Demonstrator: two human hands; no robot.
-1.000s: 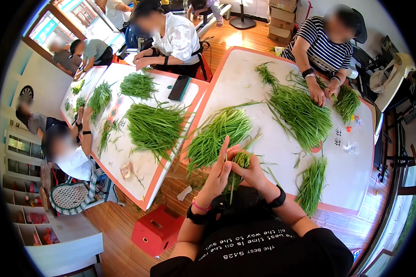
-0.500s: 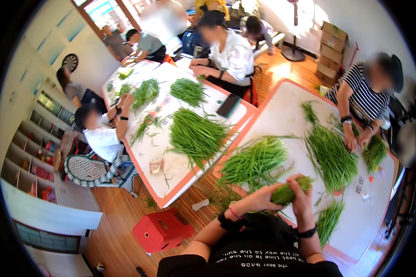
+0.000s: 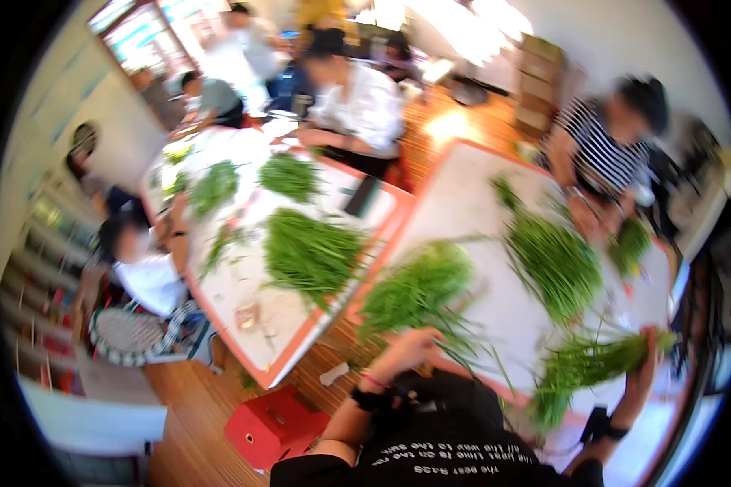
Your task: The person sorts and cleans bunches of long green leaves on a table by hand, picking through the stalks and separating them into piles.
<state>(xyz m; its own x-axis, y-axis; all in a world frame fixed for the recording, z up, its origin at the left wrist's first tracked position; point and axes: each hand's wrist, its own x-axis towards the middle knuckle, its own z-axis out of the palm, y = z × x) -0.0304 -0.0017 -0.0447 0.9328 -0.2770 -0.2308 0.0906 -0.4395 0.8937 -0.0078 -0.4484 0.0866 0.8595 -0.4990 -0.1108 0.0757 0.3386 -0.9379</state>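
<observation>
Green bundle [image 3: 597,361] held near one end by right grip [image 3: 647,357], at right of counter [image 3: 461,193]; hold of left grip [image 3: 413,349] can't be told; white shirt lettering [image 3: 463,452] seen.

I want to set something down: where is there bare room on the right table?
Two patches look mostly bare: far left, between the orange edge, pale heap and small sprig; the middle, between pale heap and darker heap. The near right is crowded, around the bunch in the right hand.
</observation>
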